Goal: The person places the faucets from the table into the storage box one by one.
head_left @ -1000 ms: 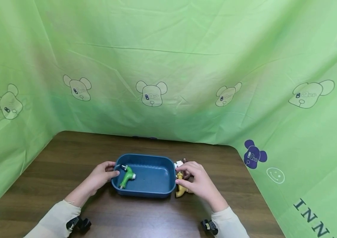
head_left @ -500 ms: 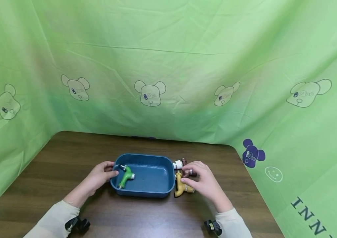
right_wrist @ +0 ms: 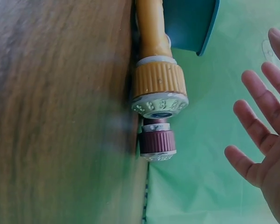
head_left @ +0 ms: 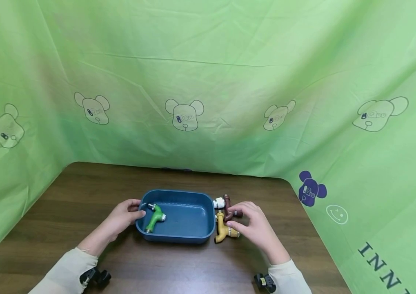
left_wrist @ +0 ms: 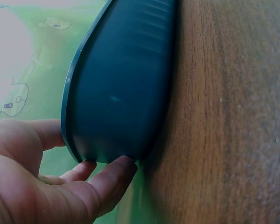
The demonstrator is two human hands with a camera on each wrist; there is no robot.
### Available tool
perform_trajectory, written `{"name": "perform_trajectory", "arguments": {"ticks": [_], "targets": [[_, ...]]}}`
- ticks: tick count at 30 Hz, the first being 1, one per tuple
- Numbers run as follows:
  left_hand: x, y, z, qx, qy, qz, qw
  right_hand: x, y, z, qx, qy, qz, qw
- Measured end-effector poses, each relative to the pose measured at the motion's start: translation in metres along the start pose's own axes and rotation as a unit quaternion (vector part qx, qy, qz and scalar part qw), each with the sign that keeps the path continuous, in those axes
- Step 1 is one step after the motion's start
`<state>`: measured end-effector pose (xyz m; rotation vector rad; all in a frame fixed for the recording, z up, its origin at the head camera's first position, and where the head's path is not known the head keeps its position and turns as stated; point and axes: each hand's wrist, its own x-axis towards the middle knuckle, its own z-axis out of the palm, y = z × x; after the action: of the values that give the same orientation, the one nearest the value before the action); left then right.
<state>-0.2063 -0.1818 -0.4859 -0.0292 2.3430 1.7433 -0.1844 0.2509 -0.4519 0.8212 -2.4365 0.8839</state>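
My left hand (head_left: 124, 216) grips the left end of a blue plastic basin (head_left: 189, 239), thumb over the rim and fingers against the outer wall. In the left wrist view, the fingertips press the end wall of the basin (left_wrist: 116, 93). Inside it, at the left, lies a green tap (head_left: 155, 218). My right hand (head_left: 253, 224) hovers with fingers spread and relaxed, holding nothing. Close to its fingertips lie a yellow tap (head_left: 221, 230) and a dark red tap (head_left: 228, 206), beside the basin's right end. The right wrist view shows their ribbed ends, the yellow tap (right_wrist: 158, 79) nearer.
A white ribbed fitting (head_left: 219, 203) sits between the basin and the dark red tap. The brown wooden table (head_left: 178, 269) is enclosed at the back and sides by a green cloth (head_left: 230, 151) with bear-head prints.
My right hand has drawn away from the basin's right end, to the right, uncovering more of the yellow and dark red taps. My left hand keeps its grip on the basin.
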Motion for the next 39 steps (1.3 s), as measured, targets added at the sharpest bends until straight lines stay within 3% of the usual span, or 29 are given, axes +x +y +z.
{"name": "perform_trajectory", "arguments": {"ticks": [8,20,34,39], "targets": [[0.000,0.000,0.000,-0.001,-0.003,-0.001,1.0000,-0.004,0.004,0.003,0.014,-0.003,0.014,1.000],[0.001,0.001,-0.001,0.003,-0.003,-0.007,1.0000,-0.011,0.009,0.003,0.040,-0.039,0.087,0.995],[-0.001,0.002,0.000,0.009,0.000,-0.001,1.0000,-0.017,0.017,0.004,0.045,-0.047,0.093,0.994],[-0.001,0.002,0.000,0.008,-0.001,0.000,1.0000,-0.019,0.018,0.004,0.054,-0.066,0.121,0.989]]}}
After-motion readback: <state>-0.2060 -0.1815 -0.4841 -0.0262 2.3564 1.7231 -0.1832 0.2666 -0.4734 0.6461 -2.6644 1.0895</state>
